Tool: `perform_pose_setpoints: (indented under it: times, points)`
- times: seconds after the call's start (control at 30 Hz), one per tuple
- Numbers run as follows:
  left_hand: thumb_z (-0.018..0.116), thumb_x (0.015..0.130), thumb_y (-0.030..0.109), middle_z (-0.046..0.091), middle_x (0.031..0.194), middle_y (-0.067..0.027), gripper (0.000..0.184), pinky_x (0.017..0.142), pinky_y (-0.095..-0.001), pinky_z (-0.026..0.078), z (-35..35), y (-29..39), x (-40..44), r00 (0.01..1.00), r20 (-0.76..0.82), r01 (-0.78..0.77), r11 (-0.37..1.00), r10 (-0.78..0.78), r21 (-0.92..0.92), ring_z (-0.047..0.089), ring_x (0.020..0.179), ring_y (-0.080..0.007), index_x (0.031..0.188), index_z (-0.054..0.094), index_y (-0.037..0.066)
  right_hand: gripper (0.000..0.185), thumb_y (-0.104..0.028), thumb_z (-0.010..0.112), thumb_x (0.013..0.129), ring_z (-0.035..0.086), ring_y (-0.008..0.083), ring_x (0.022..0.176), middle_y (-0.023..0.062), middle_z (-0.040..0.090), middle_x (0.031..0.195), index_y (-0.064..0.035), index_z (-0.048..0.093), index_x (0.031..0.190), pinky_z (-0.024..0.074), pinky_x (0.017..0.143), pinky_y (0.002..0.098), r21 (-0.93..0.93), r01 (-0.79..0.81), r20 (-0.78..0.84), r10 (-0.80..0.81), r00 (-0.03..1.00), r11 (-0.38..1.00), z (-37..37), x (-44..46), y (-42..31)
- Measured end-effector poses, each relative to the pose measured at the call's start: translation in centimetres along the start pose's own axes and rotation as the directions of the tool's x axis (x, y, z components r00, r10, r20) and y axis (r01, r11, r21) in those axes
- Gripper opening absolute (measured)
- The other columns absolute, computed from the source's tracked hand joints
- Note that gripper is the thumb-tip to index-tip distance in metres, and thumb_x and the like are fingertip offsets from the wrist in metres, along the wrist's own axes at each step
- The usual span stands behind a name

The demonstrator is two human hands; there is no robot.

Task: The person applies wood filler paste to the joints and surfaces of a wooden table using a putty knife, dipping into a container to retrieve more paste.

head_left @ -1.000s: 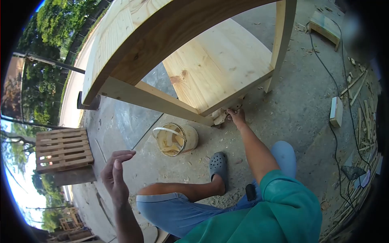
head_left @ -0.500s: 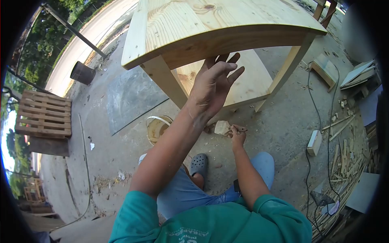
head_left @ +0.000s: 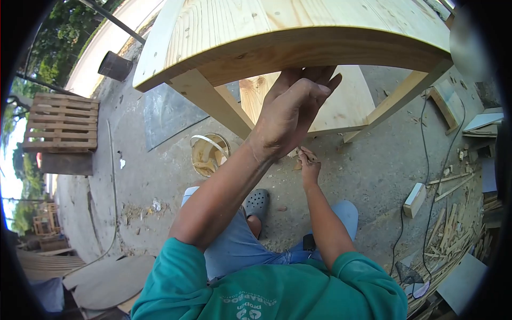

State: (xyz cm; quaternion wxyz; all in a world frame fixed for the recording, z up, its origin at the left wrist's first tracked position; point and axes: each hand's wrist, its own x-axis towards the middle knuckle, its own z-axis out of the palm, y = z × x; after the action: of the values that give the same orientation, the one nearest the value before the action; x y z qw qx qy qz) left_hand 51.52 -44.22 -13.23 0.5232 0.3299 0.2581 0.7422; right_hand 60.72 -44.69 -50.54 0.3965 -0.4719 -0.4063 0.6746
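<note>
My left hand [head_left: 296, 106] is raised in front of the wooden table, its fingers stretched out and reaching to the lower edge of the curved front rail [head_left: 320, 47]. Whether the fingertips touch the wood is hidden. Lower down, my right hand [head_left: 309, 162] is closed round a wooden-handled tool [head_left: 312, 158], whose pale head is mostly hidden behind my left hand. The table has a pale top [head_left: 256, 16] and a lower shelf [head_left: 346, 101]. On the floor to the left of my hands stands a bucket [head_left: 209, 154] with a white handle and yellowish stuff inside.
A pallet [head_left: 61, 122] and a dark bin [head_left: 114, 66] stand at the left. A grey sheet [head_left: 170, 114] lies behind the bucket. At the right are a small white-topped block [head_left: 414, 200], cables [head_left: 425, 128] and wood strips [head_left: 450, 229].
My left hand has swung from the left up to the table's front rail. My right hand has drawn back from beneath the shelf edge with the tool. The view has shifted.
</note>
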Motion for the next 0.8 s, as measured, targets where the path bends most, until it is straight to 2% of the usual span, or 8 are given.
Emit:
perform_pose_setpoints:
  times: [0.1, 0.23, 0.33, 0.5, 0.63, 0.7, 0.77, 0.8]
  points:
    - [0.048, 0.086, 0.000, 0.045, 0.149, -0.0122, 0.055, 0.125, -0.0478, 0.022, -0.1, 0.3, 0.4, 0.999, 0.011, -0.033, 0.999, 0.033, 0.029, 0.038, 0.143, -0.0276, 0.141, 0.043, 0.000, 0.018, -0.009, 0.071, 0.092, 0.068, 0.0162, 0.091, 0.0080, 0.072, 0.097, 0.0002, 0.072, 0.107, 0.0550, 0.085, 0.0275, -0.074, 0.220, 0.119, -0.210, 0.970, 0.973, 2.8, 0.1, 2.7]
    - [0.048, 0.087, 0.003, 0.050, 0.146, -0.0136, 0.052, 0.125, -0.0475, 0.023, -0.1, 1.5, 2.3, 0.993, 0.057, -0.109, 0.992, 0.105, 0.058, 0.041, 0.141, -0.0286, 0.138, 0.046, -0.003, 0.015, -0.008, 0.071, 0.092, 0.068, 0.0180, 0.094, 0.0085, 0.074, 0.102, -0.0010, 0.072, 0.106, 0.0543, 0.086, 0.0297, -0.157, 0.308, 0.130, -0.289, 0.948, 0.938, 5.7, -2.0, 2.2]
    - [0.048, 0.088, 0.006, 0.054, 0.142, -0.0150, 0.047, 0.125, -0.0470, 0.024, 0.0, 2.2, 3.6, 0.988, 0.066, -0.139, 0.990, 0.138, 0.016, 0.043, 0.139, -0.0294, 0.135, 0.051, -0.003, 0.014, -0.007, 0.071, 0.090, 0.069, 0.0195, 0.093, 0.0089, 0.074, 0.099, -0.0027, 0.073, 0.104, 0.0540, 0.085, 0.0310, -0.232, 0.266, 0.105, -0.248, 0.963, 0.935, 6.0, -0.9, 4.5]
    - [0.049, 0.091, 0.011, 0.057, 0.138, -0.0182, 0.043, 0.124, -0.0471, 0.026, 0.6, 4.1, 5.6, 0.982, 0.119, -0.145, 0.988, 0.150, -0.053, 0.047, 0.136, -0.0308, 0.131, 0.055, -0.004, 0.014, -0.007, 0.070, 0.089, 0.070, 0.0202, 0.090, 0.0092, 0.075, 0.095, -0.0036, 0.073, 0.102, 0.0538, 0.083, 0.0310, -0.288, 0.098, 0.094, -0.074, 0.993, 0.953, 5.5, 2.8, 8.9]
    - [0.050, 0.094, 0.017, 0.054, 0.140, -0.0219, 0.045, 0.124, -0.0488, 0.025, 2.1, 5.7, 7.3, 0.977, 0.114, -0.178, 0.983, 0.182, -0.045, 0.045, 0.137, -0.0329, 0.134, 0.051, -0.005, 0.013, -0.008, 0.071, 0.089, 0.068, 0.0168, 0.091, 0.0078, 0.074, 0.098, -0.0015, 0.073, 0.101, 0.0542, 0.083, 0.0326, -0.341, 0.042, 0.051, -0.026, 0.998, 0.939, 3.9, 3.6, 5.1]
    - [0.058, 0.093, 0.015, 0.062, 0.112, -0.0065, 0.019, 0.116, -0.0379, 0.035, -0.2, 5.7, 10.0, 0.918, 0.331, -0.145, 0.961, 0.220, -0.235, 0.055, 0.112, -0.0186, 0.108, 0.061, 0.003, 0.011, -0.008, 0.070, 0.089, 0.069, 0.0194, 0.090, 0.0088, 0.074, 0.099, -0.0039, 0.074, 0.099, 0.0542, 0.082, 0.0317, -0.355, 0.239, 0.172, -0.188, 0.967, 0.904, 1.6, 2.1, 0.7]
    - [0.053, 0.096, 0.018, 0.061, 0.121, -0.0093, 0.026, 0.112, -0.0382, 0.037, 2.4, 7.8, 10.3, 0.962, 0.209, -0.131, 0.966, 0.178, -0.221, 0.053, 0.117, -0.0221, 0.115, 0.060, 0.002, 0.010, -0.008, 0.070, 0.088, 0.070, 0.0220, 0.090, 0.0091, 0.074, 0.101, -0.0059, 0.074, 0.098, 0.0545, 0.081, 0.0324, -0.323, 0.402, 0.385, -0.269, 0.883, 0.857, 1.1, 0.2, -3.7]
    - [0.055, 0.095, 0.015, 0.062, 0.118, -0.0078, 0.020, 0.107, -0.0375, 0.039, 1.8, 8.2, 11.2, 0.937, 0.293, -0.121, 0.965, 0.189, -0.234, 0.054, 0.114, -0.0210, 0.110, 0.060, 0.004, 0.011, -0.008, 0.071, 0.088, 0.070, 0.0234, 0.091, 0.0090, 0.074, 0.102, -0.0067, 0.073, 0.099, 0.0548, 0.082, 0.0334, -0.289, 0.461, 0.518, -0.268, 0.813, 0.839, 0.9, -0.8, -5.7]
